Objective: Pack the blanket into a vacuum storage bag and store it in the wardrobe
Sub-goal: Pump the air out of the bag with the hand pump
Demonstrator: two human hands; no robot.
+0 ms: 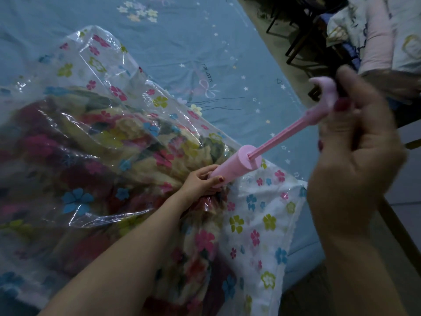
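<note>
Fingers of both hands grip pump (pixel 237 165); bag (pixel 262 224) overhangs bed edge (pixel 305 254).

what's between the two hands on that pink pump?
Head view: the pump's thin plunger rod, pulled out, spans from the barrel held by the left hand up to the handle in the right hand.

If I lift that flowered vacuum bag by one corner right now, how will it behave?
The vacuum bag will probably sag and fold, since its clear film still stands loose and crinkled. It looks slippery, given the glossy highlights. The blanket inside likely shifts, because it is not yet compressed.
</note>
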